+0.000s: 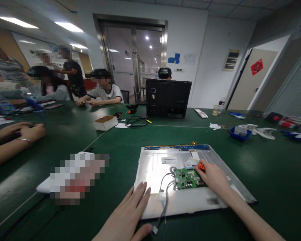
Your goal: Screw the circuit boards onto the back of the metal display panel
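Silver metal display panel (175, 202): steadied by spread left hand (132, 209); orange-and-black tool (202, 167) pinched in right hand (213, 177), above green circuit board (185, 179).

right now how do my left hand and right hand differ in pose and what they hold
Your left hand is open, fingers extended over the near left corner of the metal panel; your right hand is closed in a pinch above the green circuit board.
The left hand holds nothing visible, while the right hand grips an orange-and-black object.
Both are bare.
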{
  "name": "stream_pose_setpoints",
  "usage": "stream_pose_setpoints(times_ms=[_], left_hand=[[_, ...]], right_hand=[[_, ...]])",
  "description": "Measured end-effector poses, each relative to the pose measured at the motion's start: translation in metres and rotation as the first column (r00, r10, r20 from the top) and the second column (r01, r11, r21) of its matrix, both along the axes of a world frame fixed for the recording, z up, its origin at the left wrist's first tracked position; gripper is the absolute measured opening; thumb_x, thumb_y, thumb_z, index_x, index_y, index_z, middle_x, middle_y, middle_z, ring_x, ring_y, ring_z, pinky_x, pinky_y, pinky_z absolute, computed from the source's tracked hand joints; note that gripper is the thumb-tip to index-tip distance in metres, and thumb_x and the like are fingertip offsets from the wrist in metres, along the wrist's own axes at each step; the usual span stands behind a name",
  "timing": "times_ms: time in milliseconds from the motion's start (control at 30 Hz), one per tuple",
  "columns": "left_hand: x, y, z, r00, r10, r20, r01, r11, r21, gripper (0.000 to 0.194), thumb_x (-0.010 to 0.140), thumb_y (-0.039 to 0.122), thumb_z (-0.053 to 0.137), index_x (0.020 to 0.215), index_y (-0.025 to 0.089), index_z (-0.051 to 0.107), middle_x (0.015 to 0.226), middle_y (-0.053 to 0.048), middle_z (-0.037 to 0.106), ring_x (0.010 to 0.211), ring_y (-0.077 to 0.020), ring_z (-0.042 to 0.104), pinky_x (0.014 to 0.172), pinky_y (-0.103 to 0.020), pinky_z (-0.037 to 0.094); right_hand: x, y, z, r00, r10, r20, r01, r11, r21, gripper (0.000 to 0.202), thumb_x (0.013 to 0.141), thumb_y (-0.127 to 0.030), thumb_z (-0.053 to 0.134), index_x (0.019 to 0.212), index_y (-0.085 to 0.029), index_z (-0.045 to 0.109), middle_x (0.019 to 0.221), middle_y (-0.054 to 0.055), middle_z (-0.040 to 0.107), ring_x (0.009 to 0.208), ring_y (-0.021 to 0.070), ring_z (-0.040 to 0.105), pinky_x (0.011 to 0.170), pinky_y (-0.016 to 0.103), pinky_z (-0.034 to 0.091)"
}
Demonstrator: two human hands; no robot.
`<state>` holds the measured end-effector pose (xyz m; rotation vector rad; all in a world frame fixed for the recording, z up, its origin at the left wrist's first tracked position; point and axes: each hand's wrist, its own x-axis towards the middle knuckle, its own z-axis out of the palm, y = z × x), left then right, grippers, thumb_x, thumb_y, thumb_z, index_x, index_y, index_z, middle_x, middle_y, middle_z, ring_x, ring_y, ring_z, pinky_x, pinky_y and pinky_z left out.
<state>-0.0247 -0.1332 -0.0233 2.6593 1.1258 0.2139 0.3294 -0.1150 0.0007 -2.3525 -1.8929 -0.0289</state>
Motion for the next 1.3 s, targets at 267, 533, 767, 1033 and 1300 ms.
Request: stream_pose_setpoints(times_ms=[267, 533, 767, 1033, 1300], left_hand=[[0.041, 0.011, -0.001, 0.989, -0.148, -0.018, 0.145, 0.983, -0.116, 0.080, 0.096, 0.056, 0.054, 0.162, 0.022, 0.023, 0.165, -0.014, 0.023, 0.151, -0.0366, 0.025, 0.122, -0.057, 0.026], [0.073, 0.013, 0.032, 0.961, -0.269, -0.066, 0.246, 0.938, -0.243, 0.079, 0.097, 0.049, 0.055, 0.160, 0.013, 0.026, 0.164, -0.019, 0.022, 0.153, -0.0370, 0.019, 0.122, -0.060, 0.020], [0.098, 0.014, 0.034, 0.947, -0.321, -0.009, 0.315, 0.933, -0.172, 0.066, 0.102, 0.043, 0.046, 0.157, 0.010, 0.032, 0.162, -0.021, 0.030, 0.151, -0.0359, 0.025, 0.123, -0.058, 0.021], [0.128, 0.019, 0.015, 0.927, -0.375, 0.010, 0.375, 0.925, -0.057, 0.066, 0.104, 0.048, 0.039, 0.154, 0.005, 0.035, 0.158, -0.025, 0.037, 0.148, -0.0380, 0.032, 0.120, -0.060, 0.025], [0.143, 0.022, 0.015, 0.916, -0.400, 0.023, 0.401, 0.915, -0.053, 0.065, 0.103, 0.048, 0.042, 0.152, 0.004, 0.038, 0.156, -0.025, 0.039, 0.147, -0.0380, 0.035, 0.120, -0.059, 0.026]], right_hand=[[0.041, -0.004, -0.012, 1.000, 0.012, 0.025, -0.013, 1.000, 0.009, 0.023, 0.101, -0.025, 0.042, 0.096, -0.019, 0.064, 0.090, 0.012, 0.075, 0.085, 0.0283, 0.071, 0.065, 0.030, 0.039], [0.080, -0.014, -0.018, 0.999, 0.034, -0.002, -0.034, 0.999, 0.040, 0.023, 0.097, -0.021, 0.045, 0.099, -0.020, 0.067, 0.096, 0.010, 0.076, 0.088, 0.0270, 0.071, 0.071, 0.032, 0.045], [0.107, -0.011, -0.017, 0.985, -0.125, 0.115, 0.127, 0.992, -0.007, 0.024, 0.096, -0.024, 0.046, 0.093, -0.018, 0.069, 0.092, 0.014, 0.076, 0.086, 0.0309, 0.072, 0.066, 0.033, 0.046], [0.169, -0.039, -0.005, 0.966, -0.096, -0.241, 0.095, 0.995, -0.018, 0.030, 0.086, -0.041, 0.056, 0.094, -0.020, 0.074, 0.083, 0.011, 0.076, 0.072, 0.0299, 0.072, 0.063, 0.037, 0.055], [0.190, -0.078, -0.035, 0.922, 0.025, -0.386, -0.027, 1.000, -0.002, 0.046, 0.083, -0.056, 0.048, 0.092, -0.018, 0.072, 0.088, 0.014, 0.075, 0.072, 0.0291, 0.071, 0.066, 0.040, 0.059]])
